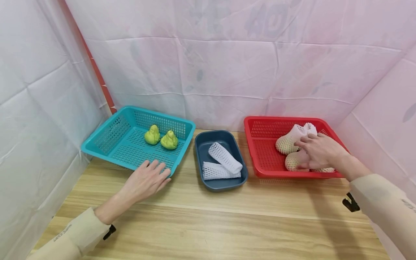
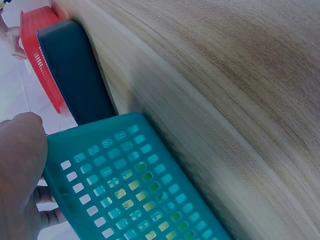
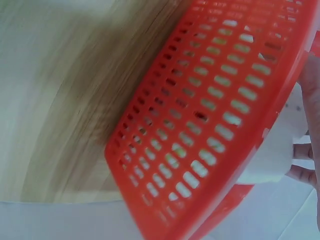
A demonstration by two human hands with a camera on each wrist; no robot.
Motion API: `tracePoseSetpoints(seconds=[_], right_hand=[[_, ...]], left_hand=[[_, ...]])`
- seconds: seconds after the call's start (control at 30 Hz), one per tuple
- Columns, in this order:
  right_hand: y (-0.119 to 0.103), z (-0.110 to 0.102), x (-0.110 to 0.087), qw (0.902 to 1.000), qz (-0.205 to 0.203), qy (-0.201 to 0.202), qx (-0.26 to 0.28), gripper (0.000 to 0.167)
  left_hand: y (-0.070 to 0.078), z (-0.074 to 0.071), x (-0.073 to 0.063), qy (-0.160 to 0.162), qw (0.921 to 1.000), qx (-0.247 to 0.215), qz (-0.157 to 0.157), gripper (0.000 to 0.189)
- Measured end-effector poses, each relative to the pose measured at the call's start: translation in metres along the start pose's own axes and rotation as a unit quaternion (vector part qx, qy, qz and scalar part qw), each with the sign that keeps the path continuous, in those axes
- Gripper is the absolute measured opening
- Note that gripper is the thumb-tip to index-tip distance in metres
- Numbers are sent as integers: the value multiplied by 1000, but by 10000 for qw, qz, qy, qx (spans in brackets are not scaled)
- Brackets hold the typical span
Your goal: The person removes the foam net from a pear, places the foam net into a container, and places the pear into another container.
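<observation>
My left hand (image 1: 147, 180) grips the near right rim of a teal plastic basket (image 1: 104, 157), thumb outside and fingers over the edge. Two lumpy, yellow-green, pear-shaped fruits (image 1: 169, 140) sit inside toward the back. Over the red basket (image 1: 266, 172), my right hand (image 1: 320, 150) reaches in and holds a fruit in a white foam net (image 1: 294, 161), with thumb and fingers on either side of it. Just behind lies another netted fruit (image 1: 286, 143), its net's loose end upright. Part of a further netted fruit (image 1: 325, 169) shows under the palm.
Between the baskets stands a dark blue tray (image 1: 221, 187), where two white foam net sleeves (image 1: 225, 157) lie crossed. All three containers are on a wood-grain table (image 1: 195, 224). Pale fabric (image 1: 227, 68) hangs behind and at both sides.
</observation>
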State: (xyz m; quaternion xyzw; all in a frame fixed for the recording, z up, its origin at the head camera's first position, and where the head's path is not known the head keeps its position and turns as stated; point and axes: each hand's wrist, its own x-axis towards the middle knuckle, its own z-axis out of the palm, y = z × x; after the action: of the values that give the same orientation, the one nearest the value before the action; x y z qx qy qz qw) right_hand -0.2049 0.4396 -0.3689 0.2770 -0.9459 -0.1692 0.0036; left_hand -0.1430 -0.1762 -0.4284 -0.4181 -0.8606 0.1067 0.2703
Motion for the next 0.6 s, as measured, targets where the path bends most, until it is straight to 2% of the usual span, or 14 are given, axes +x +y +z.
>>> tracePoseSetpoints(seconds=[0.27,0.6], right_hand=[[16,11,-14,9996,189,230,-2,90],[23,27,-19,9995,194,233,9,88]], left_hand=[[0,1,0,12,10000,13,-7,53],[0,1,1,-3,10000,-11,-8,55]])
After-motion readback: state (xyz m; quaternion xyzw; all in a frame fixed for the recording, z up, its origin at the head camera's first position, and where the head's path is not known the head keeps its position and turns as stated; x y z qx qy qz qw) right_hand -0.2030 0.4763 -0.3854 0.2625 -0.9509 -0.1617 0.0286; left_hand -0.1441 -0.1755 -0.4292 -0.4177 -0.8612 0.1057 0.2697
